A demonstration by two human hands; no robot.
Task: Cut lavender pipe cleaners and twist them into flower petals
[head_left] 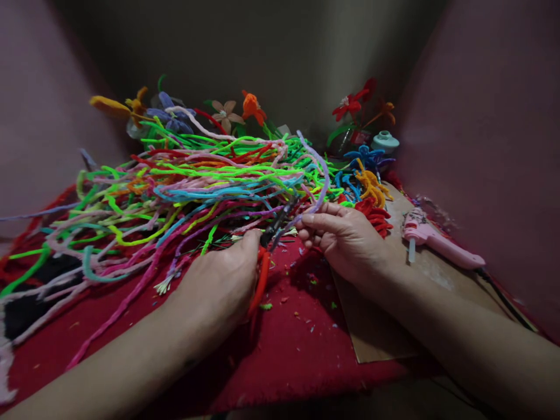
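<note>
My left hand (227, 271) is closed round the red handles of a pair of pliers (261, 280), whose dark jaws point away toward the pile. Between the thumb and fingers of my right hand (345, 236) is a lavender pipe cleaner (322, 175). Its long end curves up and away from that hand. A shorter lavender end runs left beside the jaws; whether they grip it I cannot tell. Just beyond both hands lies a big tangled pile of coloured pipe cleaners (227, 189).
A pink glue gun (441, 242) rests on a brown board (380, 332) at the right, its cord trailing off. Pipe-cleaner flowers (251, 108) stand along the back. Small fuzzy scraps (312, 281) dot the red cloth (301, 350). White-tipped stamens (164, 286) lie left of my hands.
</note>
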